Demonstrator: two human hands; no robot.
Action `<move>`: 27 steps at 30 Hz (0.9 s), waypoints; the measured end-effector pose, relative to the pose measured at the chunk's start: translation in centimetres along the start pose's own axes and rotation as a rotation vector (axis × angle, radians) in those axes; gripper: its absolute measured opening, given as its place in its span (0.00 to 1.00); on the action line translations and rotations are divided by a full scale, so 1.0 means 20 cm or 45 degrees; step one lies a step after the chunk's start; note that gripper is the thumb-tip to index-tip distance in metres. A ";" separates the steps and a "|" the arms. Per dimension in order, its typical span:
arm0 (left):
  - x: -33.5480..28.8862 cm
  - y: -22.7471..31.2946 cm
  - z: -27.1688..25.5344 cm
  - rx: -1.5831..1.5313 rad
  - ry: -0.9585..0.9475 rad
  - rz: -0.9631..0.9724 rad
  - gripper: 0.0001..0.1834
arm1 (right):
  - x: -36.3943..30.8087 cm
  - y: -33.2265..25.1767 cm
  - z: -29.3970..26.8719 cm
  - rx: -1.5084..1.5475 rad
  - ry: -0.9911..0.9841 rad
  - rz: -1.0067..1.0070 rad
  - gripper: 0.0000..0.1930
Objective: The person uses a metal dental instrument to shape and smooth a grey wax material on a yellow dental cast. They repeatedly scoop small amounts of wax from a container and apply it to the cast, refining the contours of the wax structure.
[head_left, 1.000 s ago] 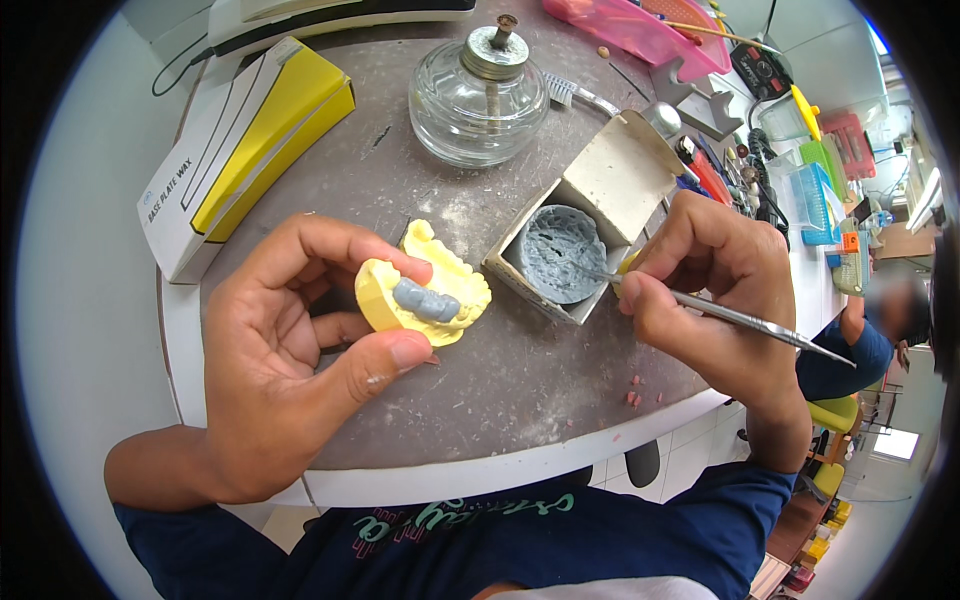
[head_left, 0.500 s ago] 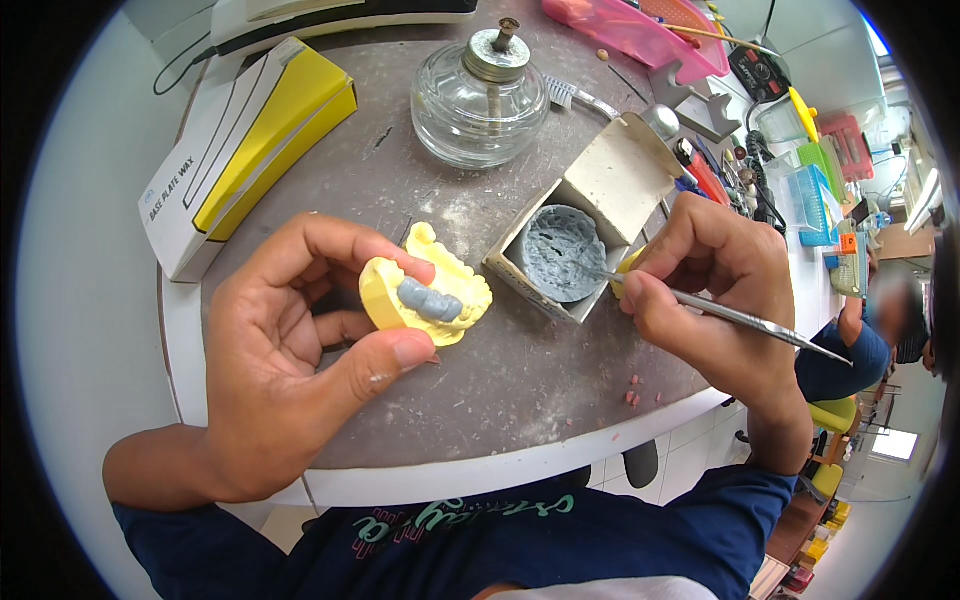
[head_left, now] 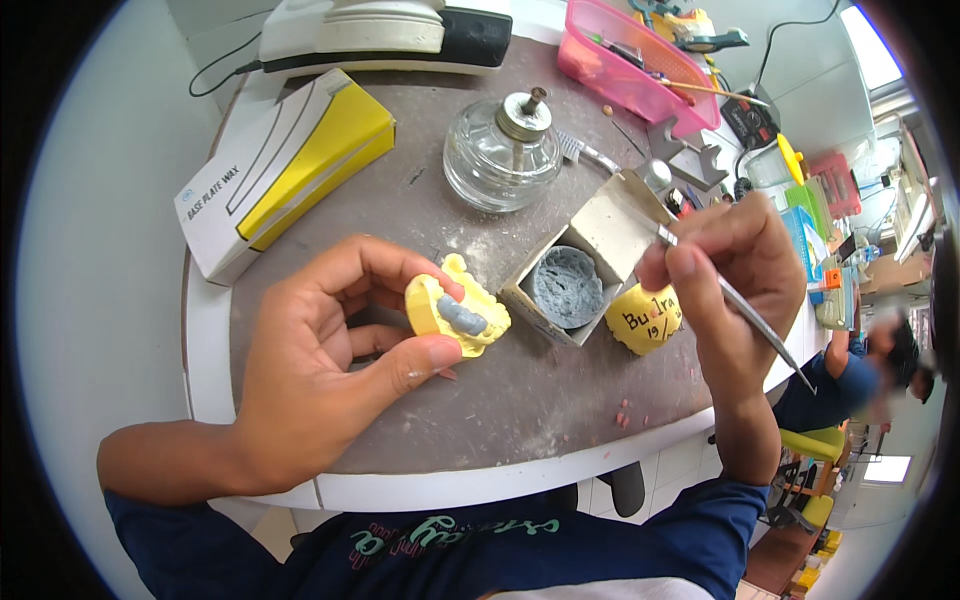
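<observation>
Between the thumb and fingers of my left hand (head_left: 305, 365) is a yellow dental cast (head_left: 487, 338), with grey wax tooth shapes (head_left: 460, 315) along one side. My right hand (head_left: 738, 275) pinches a slim metal wax carver (head_left: 748, 315) like a pen, raised over the table's right part. One end points toward the tub, apart from it; the other slants down to the right. Between my hands, a round tub of grey wax (head_left: 566, 288) sits in an open cardboard box (head_left: 606, 213). Beside this box lies a second yellow piece (head_left: 640, 322) with handwriting, partly hidden by my right hand.
A glass spirit lamp (head_left: 500, 165) stands behind the wax box, near a brush (head_left: 592, 153). At left lies a white and yellow carton (head_left: 290, 180). A pink basket (head_left: 640, 72) of tools is at the back. Pink crumbs (head_left: 623, 412) lie near the front edge. Another person (head_left: 838, 368) is far right.
My right hand has lifted the wax carver's tip away from the grey wax and uncovered more of the second yellow piece. My left hand keeps its hold on the cast. The view has shifted.
</observation>
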State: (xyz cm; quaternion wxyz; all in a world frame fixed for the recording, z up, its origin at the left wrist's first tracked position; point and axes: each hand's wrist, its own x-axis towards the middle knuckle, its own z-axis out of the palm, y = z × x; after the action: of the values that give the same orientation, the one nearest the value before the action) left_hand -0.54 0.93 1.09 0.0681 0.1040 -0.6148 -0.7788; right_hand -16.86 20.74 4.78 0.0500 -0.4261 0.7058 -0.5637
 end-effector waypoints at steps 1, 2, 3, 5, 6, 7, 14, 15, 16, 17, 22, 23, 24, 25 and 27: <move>0.00 0.00 0.00 -0.008 -0.001 -0.007 0.19 | 0.03 0.00 0.00 -0.053 0.013 -0.015 0.07; 0.00 0.01 0.00 -0.015 -0.003 -0.013 0.19 | 0.06 0.00 0.01 -0.052 0.028 -0.029 0.07; 0.00 0.01 0.01 -0.023 -0.006 -0.020 0.19 | 0.10 0.01 0.02 -0.051 0.044 -0.044 0.07; 0.00 0.02 0.01 -0.025 -0.004 -0.036 0.19 | 0.17 0.04 0.04 -0.039 0.026 -0.071 0.06; 0.00 0.03 0.01 -0.027 -0.005 -0.043 0.19 | 0.19 0.05 0.05 -0.012 0.036 -0.054 0.06; -0.01 0.03 0.01 -0.029 -0.006 -0.045 0.19 | 0.21 0.05 0.06 0.015 0.045 -0.032 0.06; -0.01 0.01 0.00 -0.157 -0.019 -0.069 0.21 | 0.18 0.02 0.10 0.043 0.063 -0.055 0.06; -0.01 0.01 0.00 -0.191 -0.025 -0.079 0.22 | 0.13 -0.01 0.11 0.025 0.065 -0.065 0.07; -0.01 0.00 0.00 -0.178 -0.028 -0.071 0.22 | 0.07 -0.01 0.12 0.100 0.018 -0.142 0.08; -0.01 -0.01 -0.01 -0.168 -0.039 -0.065 0.21 | 0.03 -0.01 0.14 0.152 -0.064 -0.147 0.09; -0.01 0.00 -0.02 -0.160 -0.046 -0.064 0.21 | -0.07 0.01 0.22 0.380 -0.236 -0.200 0.09; -0.01 0.00 -0.02 -0.150 -0.044 -0.050 0.21 | -0.07 0.01 0.23 0.369 -0.266 -0.220 0.09; -0.01 -0.01 -0.02 -0.139 -0.043 -0.037 0.20 | -0.07 0.01 0.23 0.358 -0.295 -0.239 0.08; -0.01 -0.01 -0.02 -0.137 -0.048 -0.028 0.20 | -0.08 0.02 0.24 0.329 -0.288 -0.249 0.08; 0.00 -0.02 -0.02 -0.134 -0.061 -0.009 0.19 | -0.08 0.03 0.24 0.315 -0.296 -0.239 0.09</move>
State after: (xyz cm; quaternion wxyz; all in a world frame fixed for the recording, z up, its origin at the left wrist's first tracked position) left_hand -0.34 0.56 0.64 0.0562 0.0838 -0.5742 -0.8125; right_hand -13.58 18.17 2.01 0.1302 -0.5428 0.5779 -0.5953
